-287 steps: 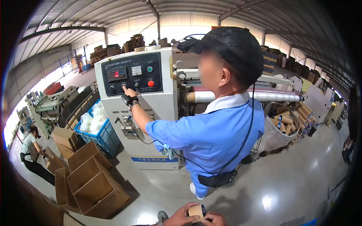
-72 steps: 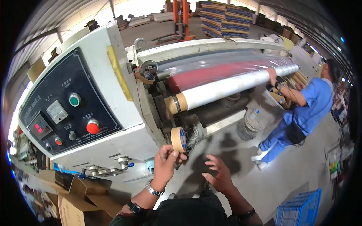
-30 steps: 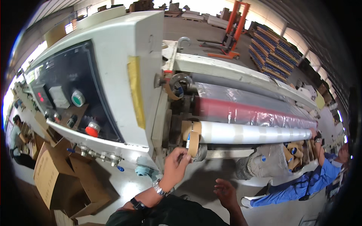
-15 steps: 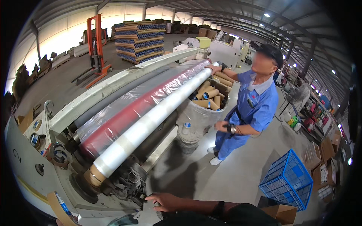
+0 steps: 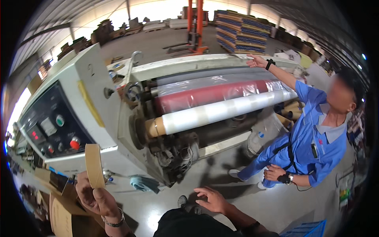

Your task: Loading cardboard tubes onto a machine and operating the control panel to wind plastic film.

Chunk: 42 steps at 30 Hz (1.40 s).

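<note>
My left hand point(image 5: 91, 197) is closed round a roll of brown tape point(image 5: 94, 164), raised in front of the machine's control panel point(image 5: 57, 122). My right hand point(image 5: 213, 200) hangs over the floor near my body, fingers apart and holding nothing. Beyond it, a long roll of white film point(image 5: 221, 113) on a cardboard core point(image 5: 154, 127) lies across the front of the machine. Behind that runs a red roller point(image 5: 213, 94) under clear film.
A co-worker in blue point(image 5: 316, 138) stands at the right, one arm stretched over the machine's far beam point(image 5: 189, 63). A light blue cloth point(image 5: 144, 183) hangs at the machine's lower side. Cardboard boxes point(image 5: 65, 215) stand lower left, a blue crate point(image 5: 306, 229) lower right.
My view has swung left, bringing the control panel in. My left hand has come up with the tape. The co-worker's arm has moved from the roll's end to above the far beam.
</note>
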### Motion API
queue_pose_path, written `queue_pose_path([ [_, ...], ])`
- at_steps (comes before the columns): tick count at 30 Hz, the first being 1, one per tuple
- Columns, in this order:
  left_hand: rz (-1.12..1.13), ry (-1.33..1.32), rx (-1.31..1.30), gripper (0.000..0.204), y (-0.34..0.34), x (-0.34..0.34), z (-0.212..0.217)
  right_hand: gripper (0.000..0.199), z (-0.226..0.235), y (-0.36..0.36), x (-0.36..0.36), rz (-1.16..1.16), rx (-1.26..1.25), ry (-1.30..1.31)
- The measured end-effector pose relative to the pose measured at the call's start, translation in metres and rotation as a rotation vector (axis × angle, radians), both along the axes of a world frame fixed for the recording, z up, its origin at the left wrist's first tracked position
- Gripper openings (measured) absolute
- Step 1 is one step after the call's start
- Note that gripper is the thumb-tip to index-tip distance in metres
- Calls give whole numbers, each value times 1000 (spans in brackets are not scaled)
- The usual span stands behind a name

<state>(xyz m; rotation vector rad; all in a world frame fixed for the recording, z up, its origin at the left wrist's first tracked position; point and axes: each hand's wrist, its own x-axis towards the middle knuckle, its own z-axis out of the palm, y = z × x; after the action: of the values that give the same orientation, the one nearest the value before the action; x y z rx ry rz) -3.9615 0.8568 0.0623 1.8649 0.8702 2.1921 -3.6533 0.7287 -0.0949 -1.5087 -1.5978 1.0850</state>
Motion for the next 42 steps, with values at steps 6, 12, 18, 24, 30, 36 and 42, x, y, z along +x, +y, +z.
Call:
queue_pose_path([
  [6,4,9,-26,28,-43,-7,31,50,1,-29,-8,116,11,-35],
  [12,-3,8,-10,32,-41,-25,36,51,3,-38,-21,71,10,39],
  [18,87,133,128,31,-10,-62,62,52,-24,-33,-58,1,-57,121],
  [24,149,144,241,27,13,-132,97,53,-44,-19,-115,35,-65,214],
  [30,135,177,311,23,35,-183,105,54,-40,-3,-152,99,-98,52],
  [36,185,172,298,18,43,-197,104,51,-30,-1,-167,87,-132,100],
  [42,140,112,271,14,41,-194,106,47,-21,-5,-152,107,-47,41],
])
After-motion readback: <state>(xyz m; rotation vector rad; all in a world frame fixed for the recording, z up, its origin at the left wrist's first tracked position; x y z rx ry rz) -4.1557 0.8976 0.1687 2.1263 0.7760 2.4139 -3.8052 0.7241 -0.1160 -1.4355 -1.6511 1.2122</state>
